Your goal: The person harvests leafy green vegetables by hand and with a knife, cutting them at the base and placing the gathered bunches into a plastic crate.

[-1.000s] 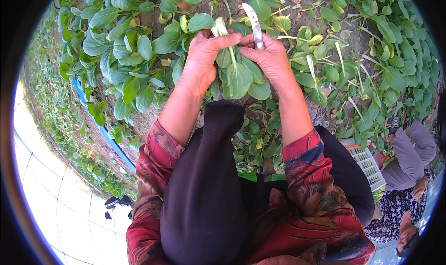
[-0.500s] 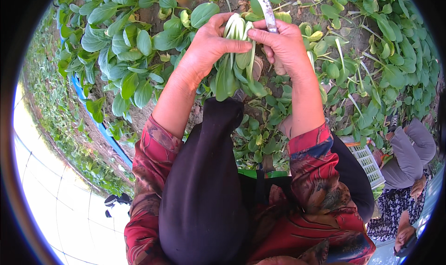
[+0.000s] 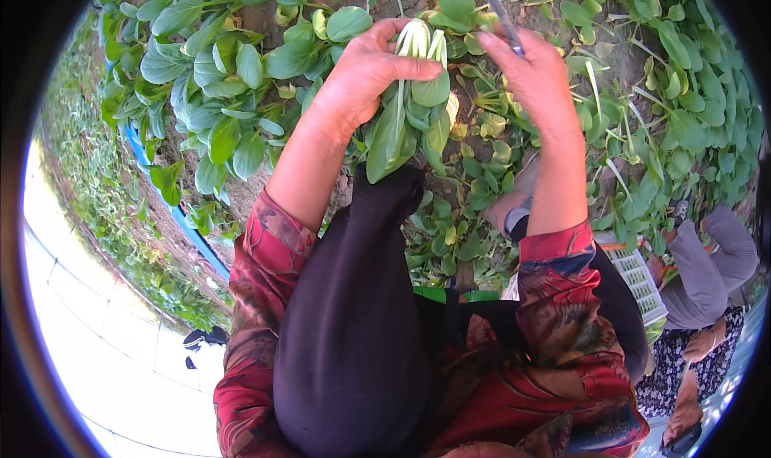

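My left hand [image 3: 371, 66] is closed round a cut bok choy [image 3: 418, 40], its pale stalk bases pointing up and its green leaves hanging over my knee. The thumb lies across the stalks. To the right of it, my right hand [image 3: 530, 72] grips a knife [image 3: 502, 16] with a curved blade that points up and to the left. Most of the knife's handle is hidden in the palm. Between the bok choy and my right hand there is a small gap.
Leafy bok choy plants [image 3: 201, 64] grow on the left, more [image 3: 683, 96] on the right. Loose stems and yellowed leaves litter the soil. A blue pipe [image 3: 185, 225] runs along the left. Beside a white crate [image 3: 630, 277] at lower right crouches another person [image 3: 707, 265].
My right hand has drawn away to the right from the bok choy, taking the knife along. An outer leaf it was touching now hangs lower. My left hand has barely moved.
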`<state>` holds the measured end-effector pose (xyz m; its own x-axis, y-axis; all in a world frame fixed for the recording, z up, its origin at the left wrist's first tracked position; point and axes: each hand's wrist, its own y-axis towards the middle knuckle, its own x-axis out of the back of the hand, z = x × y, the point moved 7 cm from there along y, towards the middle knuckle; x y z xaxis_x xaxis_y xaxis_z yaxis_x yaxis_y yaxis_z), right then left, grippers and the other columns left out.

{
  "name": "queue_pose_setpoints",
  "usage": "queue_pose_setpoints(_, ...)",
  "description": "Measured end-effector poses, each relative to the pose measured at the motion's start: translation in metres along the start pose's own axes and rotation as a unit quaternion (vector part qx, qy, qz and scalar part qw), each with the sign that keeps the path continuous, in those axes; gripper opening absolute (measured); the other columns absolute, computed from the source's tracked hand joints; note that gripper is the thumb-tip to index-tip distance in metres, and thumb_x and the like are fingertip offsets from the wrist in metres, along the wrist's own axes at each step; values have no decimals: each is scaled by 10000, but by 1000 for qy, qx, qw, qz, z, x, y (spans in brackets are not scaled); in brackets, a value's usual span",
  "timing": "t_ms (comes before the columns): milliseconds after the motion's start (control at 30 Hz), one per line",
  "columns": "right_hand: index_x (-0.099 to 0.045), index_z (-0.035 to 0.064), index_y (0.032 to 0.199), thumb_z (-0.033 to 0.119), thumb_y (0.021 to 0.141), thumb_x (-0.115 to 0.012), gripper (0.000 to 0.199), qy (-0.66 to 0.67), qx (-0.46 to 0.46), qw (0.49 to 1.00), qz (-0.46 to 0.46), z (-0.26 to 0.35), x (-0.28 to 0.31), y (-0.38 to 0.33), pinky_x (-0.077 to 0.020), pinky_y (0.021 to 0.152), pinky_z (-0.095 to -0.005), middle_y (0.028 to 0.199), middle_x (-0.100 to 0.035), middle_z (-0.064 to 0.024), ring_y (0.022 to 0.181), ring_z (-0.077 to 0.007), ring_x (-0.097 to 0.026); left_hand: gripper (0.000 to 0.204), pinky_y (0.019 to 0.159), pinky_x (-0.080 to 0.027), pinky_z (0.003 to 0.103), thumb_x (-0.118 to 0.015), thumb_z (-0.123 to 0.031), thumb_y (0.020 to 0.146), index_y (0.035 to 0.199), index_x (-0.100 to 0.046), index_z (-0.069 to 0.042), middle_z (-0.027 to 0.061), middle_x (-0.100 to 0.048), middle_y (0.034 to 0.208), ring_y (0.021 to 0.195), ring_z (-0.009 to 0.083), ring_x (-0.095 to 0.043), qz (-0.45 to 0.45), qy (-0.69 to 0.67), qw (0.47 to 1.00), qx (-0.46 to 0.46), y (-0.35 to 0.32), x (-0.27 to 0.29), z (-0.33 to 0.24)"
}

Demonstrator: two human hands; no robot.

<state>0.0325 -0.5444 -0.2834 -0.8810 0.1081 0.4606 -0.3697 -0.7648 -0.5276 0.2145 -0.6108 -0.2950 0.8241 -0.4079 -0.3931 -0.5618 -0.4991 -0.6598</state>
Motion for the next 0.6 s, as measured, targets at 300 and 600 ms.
queue_pose_setpoints(300,-643,19,1010,172,754,-770,324,369,-103,921,75,6,-50,-10,-343,409,-188,634,-540,41,504,-30,-464,601,915,-468,319,-720,-40,761,1275,-427,65,118,-598,1102,1022,183,-582,16,-69,997,36,-6,-3,-3)
queue_pose_setpoints(600,-605,58,914,208,795,-742,234,406,-48,913,2,8,-48,-11,-367,407,-184,626,-537,30,488,-41,-468,470,813,-520,314,-725,-82,785,1174,-508,67,109,-624,1037,902,173,-623,-34,-31,998,35,-5,0,-1)
